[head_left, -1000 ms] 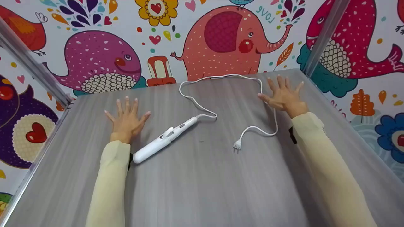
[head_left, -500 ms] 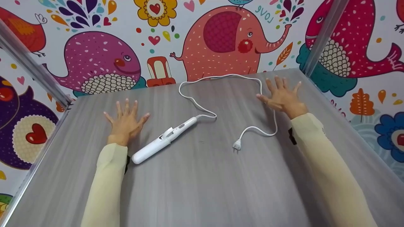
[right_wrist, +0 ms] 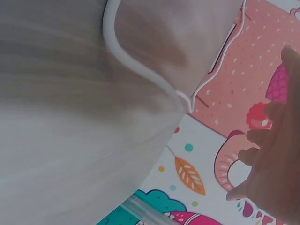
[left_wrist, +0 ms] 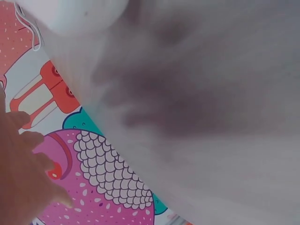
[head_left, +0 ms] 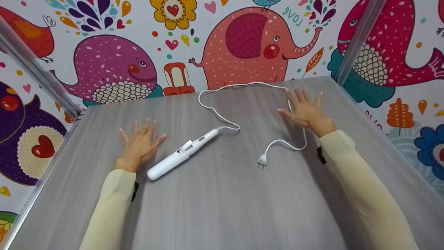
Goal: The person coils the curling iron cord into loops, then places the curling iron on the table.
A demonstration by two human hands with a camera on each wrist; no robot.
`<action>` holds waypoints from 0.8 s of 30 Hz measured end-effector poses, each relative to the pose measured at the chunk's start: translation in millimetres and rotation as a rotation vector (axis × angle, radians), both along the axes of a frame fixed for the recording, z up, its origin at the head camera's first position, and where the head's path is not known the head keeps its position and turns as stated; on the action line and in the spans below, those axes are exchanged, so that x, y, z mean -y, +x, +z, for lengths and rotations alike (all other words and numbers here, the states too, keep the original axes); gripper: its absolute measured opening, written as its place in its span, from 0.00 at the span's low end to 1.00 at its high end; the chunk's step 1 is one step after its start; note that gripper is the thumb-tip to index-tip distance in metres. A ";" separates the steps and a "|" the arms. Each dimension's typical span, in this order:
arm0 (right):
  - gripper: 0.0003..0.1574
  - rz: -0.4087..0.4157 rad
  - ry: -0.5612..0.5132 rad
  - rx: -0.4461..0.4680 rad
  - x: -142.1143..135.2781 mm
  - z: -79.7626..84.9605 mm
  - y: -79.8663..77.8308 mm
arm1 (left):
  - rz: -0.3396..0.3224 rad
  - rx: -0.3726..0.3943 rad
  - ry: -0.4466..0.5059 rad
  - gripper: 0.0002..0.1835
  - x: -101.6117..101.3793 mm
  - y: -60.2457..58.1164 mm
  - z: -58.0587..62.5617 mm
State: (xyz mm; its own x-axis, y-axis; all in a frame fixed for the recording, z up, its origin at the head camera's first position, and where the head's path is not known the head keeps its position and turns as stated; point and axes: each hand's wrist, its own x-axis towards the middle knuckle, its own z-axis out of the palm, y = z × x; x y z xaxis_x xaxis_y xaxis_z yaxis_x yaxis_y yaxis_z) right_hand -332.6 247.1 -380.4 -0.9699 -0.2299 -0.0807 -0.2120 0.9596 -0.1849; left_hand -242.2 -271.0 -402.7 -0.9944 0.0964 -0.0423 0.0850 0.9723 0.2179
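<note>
A white curling iron [head_left: 170, 163] lies slantwise on the grey table [head_left: 222, 208], its clip lever near the middle of its length. From its handle end a white cord [head_left: 216, 113] loops along the back edge and round to a two-pin plug [head_left: 262, 160]. My left hand [head_left: 138, 149], fingers spread and holding nothing, is just left of the iron's rounded end; in the left wrist view that white end [left_wrist: 79, 16] shows blurred at the top. My right hand [head_left: 307, 113] is spread above the cord's right side, hiding part of it. Its palm holds nothing.
A wall printed with cartoon animals, including an elephant [head_left: 246, 48], stands right behind the table. Metal posts rise at the back left [head_left: 41, 66] and back right [head_left: 359, 41] corners. More printed panels flank both sides.
My left hand has drawn back toward me, closer beside the iron's rounded end. My right hand has shifted slightly left and nearer, farther over the cord. The iron and plug lie still.
</note>
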 end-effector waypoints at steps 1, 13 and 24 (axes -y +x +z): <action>0.63 0.011 -0.002 -0.003 2.2 -0.6 0.7 | -0.009 -0.003 0.004 0.45 -0.7 1.5 -0.8; 0.60 0.087 -0.176 0.041 37.6 -4.4 13.0 | -0.088 -0.026 0.106 0.43 -25.5 15.7 -7.8; 0.50 0.194 -0.372 0.046 80.2 -13.7 20.1 | -0.131 -0.035 0.214 0.42 -47.4 29.5 -12.7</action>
State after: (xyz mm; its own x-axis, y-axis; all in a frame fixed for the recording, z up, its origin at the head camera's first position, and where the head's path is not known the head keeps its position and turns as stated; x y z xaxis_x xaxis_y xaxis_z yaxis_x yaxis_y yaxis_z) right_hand -312.5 166.8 -394.1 -0.9032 -0.4292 0.0002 -0.3654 0.7686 -0.5252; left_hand -212.7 -223.7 -415.4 -0.9733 0.2279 0.0269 0.2186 0.8845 0.4122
